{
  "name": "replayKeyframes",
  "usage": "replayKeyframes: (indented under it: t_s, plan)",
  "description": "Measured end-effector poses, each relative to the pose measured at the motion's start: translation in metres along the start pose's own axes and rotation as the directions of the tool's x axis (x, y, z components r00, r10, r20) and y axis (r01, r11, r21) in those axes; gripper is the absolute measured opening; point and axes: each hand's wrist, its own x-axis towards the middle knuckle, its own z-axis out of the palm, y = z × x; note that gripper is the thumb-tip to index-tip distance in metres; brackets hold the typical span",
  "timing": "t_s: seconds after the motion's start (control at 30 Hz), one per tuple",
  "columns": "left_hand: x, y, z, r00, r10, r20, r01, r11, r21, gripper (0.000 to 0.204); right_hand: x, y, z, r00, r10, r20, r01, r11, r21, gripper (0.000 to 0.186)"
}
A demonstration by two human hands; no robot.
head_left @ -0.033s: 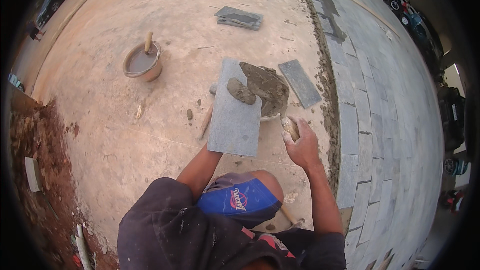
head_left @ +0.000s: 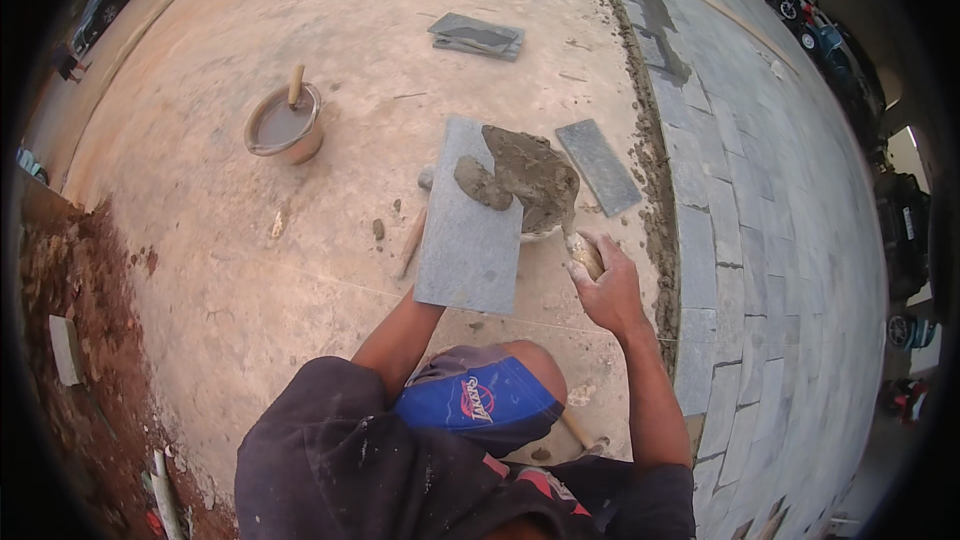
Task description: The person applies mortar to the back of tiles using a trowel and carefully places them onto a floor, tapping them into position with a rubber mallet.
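Note:
A grey rectangular stone tile (head_left: 465,250) is held up in front of my knees. My left forearm (head_left: 402,332) reaches beneath it; the tile hides my left hand, which supports it from below. My right hand (head_left: 612,285) is closed around the pale, mortar-smeared handle (head_left: 586,256) of a trowel, just right of the tile. Wet mortar covers the trowel's blade, so its outline cannot be made out. A lump of mortar (head_left: 482,183) lies on the tile's upper right part, meeting the larger mortar mass (head_left: 535,175) beside it.
A loose tile (head_left: 599,167) lies to the right, before a mortar strip (head_left: 655,180) edging the laid paving (head_left: 740,240). Left stands a bucket (head_left: 307,147) of grey liquid with a wooden handle (head_left: 296,86) sticking out. Tile stacks (head_left: 478,36) lie ahead. A string crosses the ground.
My right hand has shifted very slightly to the right and toward me with the trowel. The mortar beside the tile has changed shape a little. The tile stays nearly still.

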Motion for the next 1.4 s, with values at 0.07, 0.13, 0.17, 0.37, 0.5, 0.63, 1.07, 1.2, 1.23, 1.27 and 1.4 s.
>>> replayKeyframes:
  t_s: [0.07, 0.13, 0.17, 0.37, 0.5, 0.63, 1.07, 1.2, 1.23, 1.27, 1.4]
  plan:
    - [-0.005, 0.001, 0.002, 1.000, -0.008, -0.005, 0.008, 1.000, -0.007, 0.059, 0.004, 0.004, -0.020, 0.987, 0.090, 0.131, -0.100, 0.992, 0.075, 0.041]
    - [-0.006, 0.002, 0.004, 1.000, -0.010, -0.008, 0.010, 1.000, -0.006, 0.059, 0.011, 0.013, -0.031, 0.966, 0.120, 0.230, -0.146, 0.984, 0.098, 0.040]
    - [-0.006, 0.002, 0.004, 1.000, -0.014, -0.008, 0.014, 1.000, -0.004, 0.059, 0.014, 0.015, -0.031, 0.965, 0.070, 0.252, -0.080, 0.996, 0.031, 0.041]
    - [-0.010, 0.002, 0.006, 1.000, -0.024, -0.009, 0.024, 1.000, -0.002, 0.058, 0.032, 0.033, -0.021, 0.953, 0.048, 0.299, 0.054, 0.944, -0.324, 0.045]
    - [-0.011, 0.002, 0.005, 1.000, -0.029, -0.009, 0.029, 1.000, 0.005, 0.058, 0.048, 0.045, -0.024, 0.958, 0.053, 0.281, 0.037, 0.952, -0.305, 0.045]
    - [-0.009, 0.003, 0.006, 0.999, -0.031, -0.009, 0.031, 0.999, 0.008, 0.058, 0.044, 0.059, -0.023, 0.972, -0.085, 0.220, 0.149, 0.945, -0.291, 0.039]
    - [0.031, 0.003, 0.015, 0.997, 0.077, 0.012, -0.078, 0.987, 0.144, 0.057, 0.009, 0.029, -0.015, 0.527, 0.269, 0.806, -0.786, 0.515, 0.342, 0.034]
    - [0.059, -0.004, 0.013, 0.990, 0.136, 0.040, -0.142, 0.941, 0.307, 0.057, -0.010, 0.012, -0.009, 0.585, 0.235, 0.776, -0.694, 0.640, 0.330, 0.036]
    - [0.062, -0.006, 0.011, 0.987, 0.155, 0.049, -0.162, 0.913, 0.374, 0.057, -0.015, 0.008, -0.008, 0.595, 0.226, 0.772, -0.678, 0.657, 0.330, 0.035]
    - [0.067, -0.010, 0.008, 0.993, 0.116, 0.019, -0.117, 0.963, 0.244, 0.057, -0.020, 0.008, -0.006, 0.648, 0.213, 0.731, -0.612, 0.717, 0.333, 0.035]
    - [0.081, -0.024, -0.007, 0.999, 0.044, -0.005, -0.044, 0.977, -0.210, 0.058, -0.024, -0.008, -0.007, 0.636, 0.227, 0.737, -0.588, 0.762, 0.273, 0.034]
